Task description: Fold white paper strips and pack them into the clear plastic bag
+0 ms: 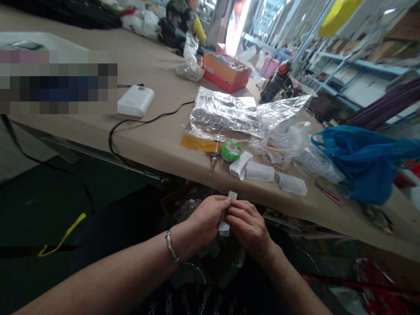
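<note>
Both hands meet below the near edge of the table (157, 144), over the person's lap: the left hand (205, 221) and the right hand (247, 225) are closed together on a small white strip (226, 214), which looks like a paper or cloth label, held upright between them, its top end poking out above the fingertips and its lower end showing below. The fingers of both hands are curled in and pinched onto it, thumbs and forefingers close together, though exactly how the strip is folded or gripped inside is hidden. A metal bangle (172, 246) sits on the left wrist. On the table just beyond the hands lie 3 small stacks of white labels (267, 171), near a roll of green tape (231, 151) and a soldering-iron-like tool (214, 158) lying on a yellow sheet (197, 143). Further back are crinkled clear plastic bags (236, 113), a blue bag (364, 159) to the right, a white power bank (135, 100) with a black cable (131, 127), and an orange box (226, 72). Judging by the stacks already laid out, some labels appear handled, while the one in hand is mid-way; how many are left cannot be told
</note>
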Demonstrator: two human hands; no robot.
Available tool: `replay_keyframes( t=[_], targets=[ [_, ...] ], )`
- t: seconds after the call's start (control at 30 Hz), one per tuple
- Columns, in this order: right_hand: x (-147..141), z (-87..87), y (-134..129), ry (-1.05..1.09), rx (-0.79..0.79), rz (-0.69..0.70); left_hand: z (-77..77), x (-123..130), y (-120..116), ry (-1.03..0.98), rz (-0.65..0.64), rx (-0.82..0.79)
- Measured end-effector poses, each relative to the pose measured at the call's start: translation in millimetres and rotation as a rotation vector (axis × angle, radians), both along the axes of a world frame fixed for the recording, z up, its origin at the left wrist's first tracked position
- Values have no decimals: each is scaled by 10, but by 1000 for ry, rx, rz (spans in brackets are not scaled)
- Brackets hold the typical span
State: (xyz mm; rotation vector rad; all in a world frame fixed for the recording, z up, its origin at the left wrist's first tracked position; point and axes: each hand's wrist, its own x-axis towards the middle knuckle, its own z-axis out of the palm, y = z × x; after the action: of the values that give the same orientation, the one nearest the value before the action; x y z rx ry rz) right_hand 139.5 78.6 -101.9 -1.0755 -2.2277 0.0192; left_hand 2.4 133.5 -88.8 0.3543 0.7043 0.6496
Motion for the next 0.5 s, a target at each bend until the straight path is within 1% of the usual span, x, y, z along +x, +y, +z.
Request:
replay_keyframes(
  t=[0.07, 0.13, 0.17, 0.23, 0.3, 0.33, 0.4, 0.43, 0.5],
  targets=[
    [-6, 15, -23, 27, -12, 4, 1, -19, 0, 17, -29, 8],
    [2, 32, -47, 128, -41, -22, 20, -49, 1, 37, -52, 15],
    [14, 39, -53, 218, -60, -65, 33, -68, 0, 46, -77, 17],
    [44, 43, -45, 451, -146, -204, 67, -109, -10, 67, -155, 26],
    [69, 35, -10, 687, -351, -323, 101, -145, -30, 93, -229, 44],
    [74, 29, 13, 785, -484, -346, 117, -158, -43, 109, -250, 53],
    [65, 17, 58, 922, -729, -327, 138, -172, -73, 134, -271, 70],
    [52, 12, 74, 967, -804, -308, 141, -175, -88, 144, -275, 75],
    [21, 12, 88, 1015, -864, -293, 133, -179, -114, 154, -283, 86]
  ],
)
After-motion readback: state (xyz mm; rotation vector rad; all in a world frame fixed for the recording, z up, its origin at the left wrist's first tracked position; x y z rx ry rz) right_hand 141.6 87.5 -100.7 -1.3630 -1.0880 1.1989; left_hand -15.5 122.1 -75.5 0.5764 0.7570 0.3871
